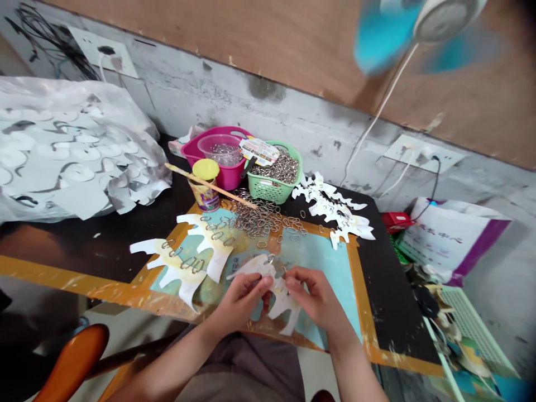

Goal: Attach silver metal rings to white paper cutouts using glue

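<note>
Between my hands, over the front of the table, is a white cut-out piece (pixel 281 304) with wavy edges and metal rings along it. My left hand (pixel 247 293) pinches its left part between thumb and fingers. My right hand (pixel 312 290) is closed at its upper right edge, by a metal ring (pixel 283 270); whether the fingers grip that ring or the piece is hard to tell. Two similar white pieces with oval rings lie to the left, one nearer (pixel 171 268) and one farther (pixel 209 240). Beyond my hands spreads a pile of loose oval metal rings (pixel 262 220).
Behind the rings stand a green basket (pixel 270 190) of metal parts, a magenta basket (pixel 232 177), and a yellow-lidded tub (pixel 205 190) with a wooden stick (pixel 213 187) across it. White pieces (pixel 335 206) pile at back right. A plastic bag (pixel 75 151) fills the left. A fan (pixel 444 22) spins above.
</note>
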`<control>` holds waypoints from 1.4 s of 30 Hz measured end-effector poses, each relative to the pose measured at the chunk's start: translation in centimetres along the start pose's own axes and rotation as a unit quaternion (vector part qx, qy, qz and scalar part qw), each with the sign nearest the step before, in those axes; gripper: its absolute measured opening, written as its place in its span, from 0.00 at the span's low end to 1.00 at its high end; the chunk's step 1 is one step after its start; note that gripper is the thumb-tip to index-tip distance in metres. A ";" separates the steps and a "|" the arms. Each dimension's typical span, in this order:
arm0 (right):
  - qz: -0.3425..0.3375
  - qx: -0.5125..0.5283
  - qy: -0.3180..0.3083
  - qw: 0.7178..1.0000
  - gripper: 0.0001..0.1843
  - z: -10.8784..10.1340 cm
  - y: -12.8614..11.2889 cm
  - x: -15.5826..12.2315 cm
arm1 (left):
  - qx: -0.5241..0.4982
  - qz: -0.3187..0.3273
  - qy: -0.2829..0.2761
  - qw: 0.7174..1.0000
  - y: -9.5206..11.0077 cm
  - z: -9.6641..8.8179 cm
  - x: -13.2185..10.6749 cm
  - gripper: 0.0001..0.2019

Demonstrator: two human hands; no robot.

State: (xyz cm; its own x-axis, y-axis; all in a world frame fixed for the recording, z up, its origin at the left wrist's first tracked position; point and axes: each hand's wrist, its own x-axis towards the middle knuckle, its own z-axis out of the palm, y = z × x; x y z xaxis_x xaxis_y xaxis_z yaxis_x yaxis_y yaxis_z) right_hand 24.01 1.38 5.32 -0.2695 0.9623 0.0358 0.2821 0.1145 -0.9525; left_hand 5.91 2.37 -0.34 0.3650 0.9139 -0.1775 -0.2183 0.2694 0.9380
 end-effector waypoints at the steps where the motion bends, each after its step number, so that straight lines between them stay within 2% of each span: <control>1: 0.000 -0.009 0.001 1.000 0.20 0.0 0.0 -0.1 | -0.033 -0.005 0.024 0.999 -0.5 -0.1 -0.1 0.24; 3: -0.012 -0.036 0.005 0.999 0.18 0.1 0.0 -0.2 | -0.091 -0.009 0.059 0.994 -1.1 -0.5 -0.3 0.27; 5: -0.026 -0.053 0.005 0.998 0.16 0.0 -0.2 -0.2 | -0.112 -0.013 0.061 0.992 -1.3 -0.8 -0.2 0.31; 9: -0.039 -0.058 0.003 0.998 0.14 0.3 -0.5 -0.4 | -0.036 -0.018 0.041 0.998 -0.5 -0.7 0.6 0.24; 12: -0.040 -0.031 0.032 0.998 0.12 1.1 -0.2 -0.8 | 0.018 0.012 0.081 0.996 -0.1 0.0 0.7 0.24; 16: -0.036 -0.001 0.051 0.998 0.12 2.1 0.4 -1.6 | -0.017 -0.008 0.119 0.993 -0.3 1.1 0.3 0.28; 20: 0.000 0.009 0.061 0.998 0.14 2.4 0.8 -2.2 | -0.110 -0.033 0.070 0.991 -0.1 1.5 0.5 0.25; 23: 0.020 0.030 0.083 0.996 0.15 2.5 1.2 -2.3 | -0.142 -0.047 0.034 0.988 0.0 1.0 0.7 0.31; 25: 0.020 0.057 0.091 0.994 0.15 2.6 1.4 -2.2 | -0.145 -0.047 0.020 0.988 0.0 0.6 0.7 0.32; 29: 0.030 0.121 0.089 0.988 0.19 2.8 1.3 -1.7 | -0.095 -0.023 -0.015 0.995 -0.4 0.1 0.5 0.25; 32: 0.044 0.121 0.085 0.988 0.23 3.0 0.9 -1.3 | -0.086 -0.019 -0.075 0.993 -0.7 -0.2 0.3 0.26; 35: 0.055 0.150 0.069 0.985 0.23 3.2 0.8 -1.1 | -0.103 -0.032 -0.123 0.987 -1.3 -0.6 -0.1 0.28; 38: 0.073 0.192 0.059 0.977 0.23 3.4 1.3 -0.8 | -0.154 -0.040 -0.090 0.983 -2.4 -0.8 -0.3 0.25; 40: 0.081 0.194 0.071 0.975 0.23 3.4 1.7 -0.5 | -0.198 -0.044 -0.029 0.979 -3.0 -0.9 -0.1 0.22; 42: 0.082 0.177 0.099 0.976 0.24 3.3 2.0 -0.1 | -0.229 -0.041 0.024 0.972 -3.3 -0.8 0.1 0.22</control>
State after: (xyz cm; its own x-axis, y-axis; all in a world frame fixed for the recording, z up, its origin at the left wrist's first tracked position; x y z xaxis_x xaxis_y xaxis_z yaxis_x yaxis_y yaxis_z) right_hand 21.58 0.66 2.43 -0.0549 0.9933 -0.1021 -0.0378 -0.1043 -0.9938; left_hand 6.00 1.79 -3.72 0.3585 0.8936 -0.2700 -0.5743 0.4391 0.6909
